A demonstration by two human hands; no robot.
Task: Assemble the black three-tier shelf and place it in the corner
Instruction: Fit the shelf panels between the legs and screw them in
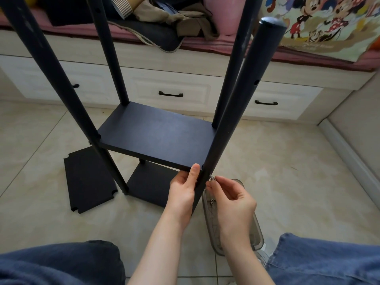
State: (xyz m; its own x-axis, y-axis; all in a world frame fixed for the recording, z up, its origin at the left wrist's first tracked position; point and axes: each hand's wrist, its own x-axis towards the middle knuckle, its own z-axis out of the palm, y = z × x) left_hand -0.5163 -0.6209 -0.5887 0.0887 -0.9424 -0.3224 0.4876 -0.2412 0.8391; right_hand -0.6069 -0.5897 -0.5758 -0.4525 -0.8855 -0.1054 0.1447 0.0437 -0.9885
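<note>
Bed platform point(205, 64) across the upper frame, white front, 3 dark drawer handles point(170, 94) counted. Tiled floor point(287, 161) fills the rest. Shelf frame point(144, 112) stands upright on the tile at frame centre: 4 black poles, 2 boards fitted. Upper fitted board point(156, 136) at centre; lower fitted board point(150, 184) under it, lower centre. 1 loose board point(90, 179) flat on the tile at lower left, notched corners, just beside the foot of the left front pole point(61, 83). 2 denim knees point(61, 264) in the bottom corners. 1 clear plastic tray point(255, 229) on the floor, right of lower centre, partly behind the right wrist; 2 small metal parts point(211, 201) visible inside. Left hand point(183, 190) grips the right front pole point(236, 99) just below the upper fitted board's near corner, thumb up against the board edge. Right hand point(232, 202): thumb and forefinger pinch 1 metal pin point(211, 177), its tip touching that pole
</note>
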